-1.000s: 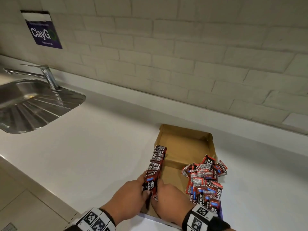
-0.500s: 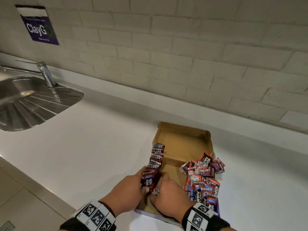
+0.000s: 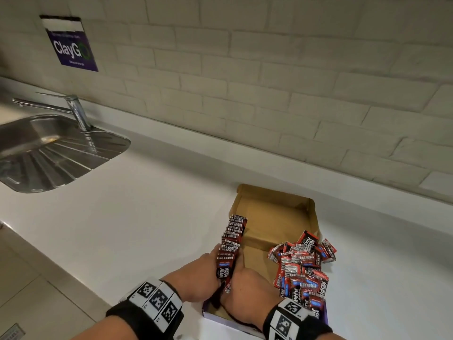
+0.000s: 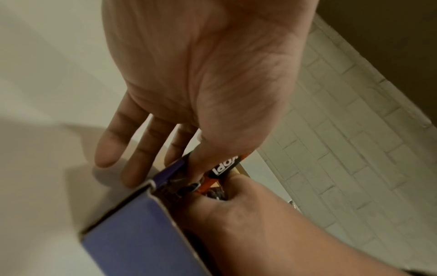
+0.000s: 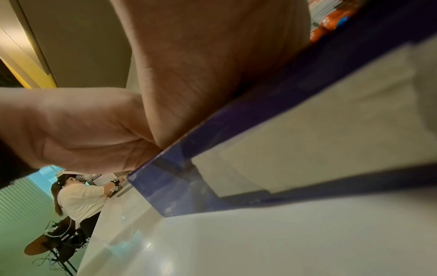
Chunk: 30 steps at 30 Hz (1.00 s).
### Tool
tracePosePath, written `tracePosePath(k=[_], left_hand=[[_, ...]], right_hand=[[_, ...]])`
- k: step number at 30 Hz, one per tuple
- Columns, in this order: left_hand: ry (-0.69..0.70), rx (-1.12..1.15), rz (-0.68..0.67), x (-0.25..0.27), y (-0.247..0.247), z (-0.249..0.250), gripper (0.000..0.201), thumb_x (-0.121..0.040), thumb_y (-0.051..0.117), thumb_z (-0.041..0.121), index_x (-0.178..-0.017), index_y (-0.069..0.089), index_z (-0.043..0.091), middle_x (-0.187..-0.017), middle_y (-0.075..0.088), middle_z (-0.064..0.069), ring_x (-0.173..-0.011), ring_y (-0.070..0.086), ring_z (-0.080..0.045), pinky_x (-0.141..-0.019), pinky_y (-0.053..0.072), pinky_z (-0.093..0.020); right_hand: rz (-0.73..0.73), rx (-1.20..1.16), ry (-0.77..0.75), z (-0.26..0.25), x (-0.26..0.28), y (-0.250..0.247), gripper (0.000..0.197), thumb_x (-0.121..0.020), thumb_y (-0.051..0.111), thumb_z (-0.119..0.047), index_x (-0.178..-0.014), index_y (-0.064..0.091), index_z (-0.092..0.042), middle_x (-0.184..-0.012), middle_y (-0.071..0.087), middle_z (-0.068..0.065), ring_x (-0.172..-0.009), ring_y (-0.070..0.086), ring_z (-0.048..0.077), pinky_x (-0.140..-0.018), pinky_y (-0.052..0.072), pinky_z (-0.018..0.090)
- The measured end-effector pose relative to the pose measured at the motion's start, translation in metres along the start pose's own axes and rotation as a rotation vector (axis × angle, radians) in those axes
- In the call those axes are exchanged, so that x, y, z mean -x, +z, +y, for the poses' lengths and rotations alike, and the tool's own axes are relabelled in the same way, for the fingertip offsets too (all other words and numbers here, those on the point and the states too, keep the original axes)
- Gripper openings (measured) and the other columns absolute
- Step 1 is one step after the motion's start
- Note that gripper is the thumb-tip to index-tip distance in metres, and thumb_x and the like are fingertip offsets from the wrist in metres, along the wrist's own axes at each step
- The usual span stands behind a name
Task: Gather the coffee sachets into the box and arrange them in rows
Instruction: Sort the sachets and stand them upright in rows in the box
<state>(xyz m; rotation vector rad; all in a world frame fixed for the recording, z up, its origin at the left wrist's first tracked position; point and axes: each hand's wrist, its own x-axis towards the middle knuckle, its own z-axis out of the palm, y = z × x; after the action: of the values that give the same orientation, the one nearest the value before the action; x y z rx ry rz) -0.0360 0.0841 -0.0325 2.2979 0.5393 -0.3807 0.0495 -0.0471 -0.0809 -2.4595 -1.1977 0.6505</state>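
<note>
An open cardboard box [image 3: 277, 217] with purple outer walls [image 4: 141, 242] lies on the white counter. A row of red-and-black coffee sachets [image 3: 232, 241] stands on edge along its left wall. A loose pile of sachets [image 3: 304, 268] fills the right side and spills over that wall. My left hand [image 3: 201, 278] is at the row's near end, its thumb [image 4: 208, 149] on a sachet [image 4: 224, 168] inside and its fingers [image 4: 132, 164] straight outside the wall. My right hand [image 3: 247, 290] curls its fingers onto the same near end [image 4: 212, 194] from inside the box.
A steel sink [image 3: 49, 153] with a tap [image 3: 76, 111] lies at the far left of the counter [image 3: 147, 204]. A tiled wall [image 3: 269, 82] with a purple sign [image 3: 71, 45] runs behind. In the right wrist view another person [image 5: 78, 198] stands further along the counter.
Both hands have stayed at the near end of the left row and drawn slightly closer together. The loose pile has not moved.
</note>
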Motion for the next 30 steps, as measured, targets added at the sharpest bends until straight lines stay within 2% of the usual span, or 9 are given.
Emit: tracePosePath(k=[2, 4, 6, 9, 12, 16, 21, 24, 30], left_hand=[[-0.035, -0.022, -0.036, -0.004, -0.003, 0.002, 0.051, -0.083, 0.057, 0.013, -0.130, 0.039, 0.022, -0.106, 0.064, -0.004, -0.086, 0.065, -0.018, -0.075, 0.054, -0.030], [-0.068, -0.043, -0.079, -0.009, -0.005, 0.003, 0.051, -0.085, 0.061, 0.010, -0.130, 0.039, 0.020, -0.098, 0.061, -0.002, -0.071, 0.058, -0.013, -0.058, 0.045, -0.021], [-0.096, -0.051, -0.118, -0.012, -0.007, 0.003, 0.054, -0.086, 0.063, 0.009, -0.133, 0.038, 0.019, -0.096, 0.061, -0.004, -0.069, 0.058, -0.014, -0.052, 0.042, -0.018], [-0.128, -0.055, -0.169, -0.015, -0.009, 0.003, 0.058, -0.085, 0.067, 0.010, -0.135, 0.040, 0.019, -0.109, 0.067, -0.011, -0.092, 0.067, -0.025, -0.059, 0.050, -0.021], [-0.140, -0.063, -0.178, -0.012, -0.012, 0.003, 0.058, -0.083, 0.072, 0.012, -0.133, 0.044, 0.023, -0.114, 0.068, -0.009, -0.105, 0.068, -0.027, -0.075, 0.054, -0.029], [-0.142, -0.036, -0.169, -0.011, -0.012, 0.000, 0.059, -0.081, 0.074, 0.015, -0.132, 0.046, 0.027, -0.115, 0.069, -0.005, -0.105, 0.069, -0.026, -0.081, 0.057, -0.032], [-0.149, 0.046, -0.158, -0.005, -0.018, 0.000, 0.065, -0.080, 0.070, 0.016, -0.136, 0.040, 0.033, -0.115, 0.068, -0.008, -0.091, 0.070, -0.025, -0.081, 0.062, -0.047], [-0.135, 0.030, -0.181, -0.003, -0.024, 0.003, 0.066, -0.082, 0.067, 0.019, -0.139, 0.038, 0.033, -0.116, 0.066, -0.008, -0.098, 0.071, -0.028, -0.077, 0.063, -0.044], [-0.145, 0.148, -0.218, 0.002, -0.029, -0.004, 0.069, -0.094, 0.058, 0.009, -0.152, 0.025, 0.027, -0.122, 0.069, -0.007, -0.101, 0.073, -0.022, -0.082, 0.062, -0.043]], right_hand=[[0.009, 0.017, 0.006, 0.002, -0.003, 0.005, 0.099, -0.084, 0.052, -0.041, -0.159, 0.000, -0.003, -0.109, 0.072, 0.006, -0.098, 0.070, 0.025, -0.074, 0.054, 0.032], [0.019, 0.031, 0.003, 0.004, -0.004, 0.009, 0.098, -0.084, 0.052, -0.043, -0.158, 0.002, -0.003, -0.109, 0.072, 0.006, -0.098, 0.070, 0.025, -0.076, 0.055, 0.034], [0.026, 0.040, 0.005, 0.005, -0.005, 0.010, 0.098, -0.085, 0.052, -0.044, -0.158, 0.001, -0.003, -0.111, 0.072, 0.005, -0.101, 0.070, 0.026, -0.079, 0.056, 0.035], [0.021, 0.037, 0.027, 0.006, -0.004, 0.007, 0.109, -0.085, 0.051, -0.050, -0.159, -0.015, -0.005, -0.116, 0.071, 0.006, -0.105, 0.068, 0.026, -0.082, 0.056, 0.036], [-0.008, 0.018, 0.031, 0.005, -0.002, 0.002, 0.114, -0.084, 0.053, -0.052, -0.157, -0.022, -0.006, -0.117, 0.071, 0.005, -0.104, 0.068, 0.024, -0.081, 0.055, 0.035], [-0.023, -0.014, 0.023, 0.006, 0.000, -0.002, 0.115, -0.084, 0.055, -0.051, -0.157, -0.023, -0.007, -0.121, 0.070, 0.004, -0.108, 0.067, 0.022, -0.084, 0.055, 0.035], [-0.007, -0.027, 0.012, 0.004, 0.001, -0.003, 0.114, -0.084, 0.054, -0.046, -0.157, -0.024, -0.009, -0.119, 0.071, 0.001, -0.107, 0.068, 0.020, -0.086, 0.056, 0.035], [-0.009, -0.025, 0.014, 0.004, 0.001, -0.003, 0.114, -0.085, 0.056, -0.045, -0.157, -0.023, -0.007, -0.119, 0.071, 0.002, -0.107, 0.068, 0.021, -0.084, 0.056, 0.033], [-0.015, 0.033, 0.033, 0.002, 0.004, -0.005, 0.112, -0.084, 0.055, -0.043, -0.158, -0.021, -0.008, -0.118, 0.070, 0.004, -0.106, 0.068, 0.024, -0.085, 0.057, 0.035]])
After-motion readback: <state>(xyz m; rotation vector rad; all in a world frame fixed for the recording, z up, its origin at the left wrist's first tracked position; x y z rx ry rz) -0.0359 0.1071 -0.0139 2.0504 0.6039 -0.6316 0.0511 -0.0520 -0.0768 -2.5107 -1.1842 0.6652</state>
